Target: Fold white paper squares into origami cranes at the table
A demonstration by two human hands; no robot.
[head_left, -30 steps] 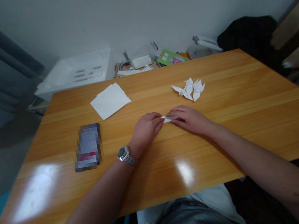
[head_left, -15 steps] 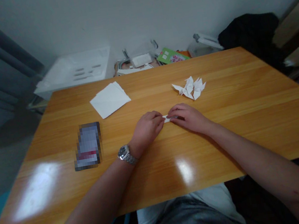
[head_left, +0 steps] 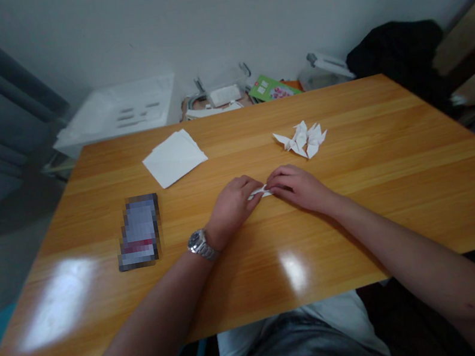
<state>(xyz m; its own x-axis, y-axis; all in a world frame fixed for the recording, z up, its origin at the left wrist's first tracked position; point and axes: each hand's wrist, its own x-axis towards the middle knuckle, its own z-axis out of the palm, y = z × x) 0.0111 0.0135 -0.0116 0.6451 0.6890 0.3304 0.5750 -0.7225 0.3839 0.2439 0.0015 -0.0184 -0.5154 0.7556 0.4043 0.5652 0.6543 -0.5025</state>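
A small folded piece of white paper (head_left: pixel 266 192) lies between my hands, low over the middle of the wooden table. My left hand (head_left: pixel 235 202) pinches its left side, with a metal watch (head_left: pixel 201 245) on that wrist. From the right, my right hand (head_left: pixel 297 188) has its fingertips closed on the other side. Much of the paper is hidden by my fingers. Just beyond my right hand, several folded white paper figures (head_left: pixel 304 139) with pointed wings sit in a cluster.
White paper sheets (head_left: pixel 175 158) lie at the back left of the table (head_left: pixel 392 176). A phone (head_left: pixel 139 231), blurred out, rests to the left of my forearm. Behind the table's far edge stand a white plastic bin (head_left: pixel 117 113) and a green book (head_left: pixel 272 87).
My fingers have shifted slightly on the folded paper, and more of it shows by my left thumb. The arms, sheets, phone and paper figures stay where they were.
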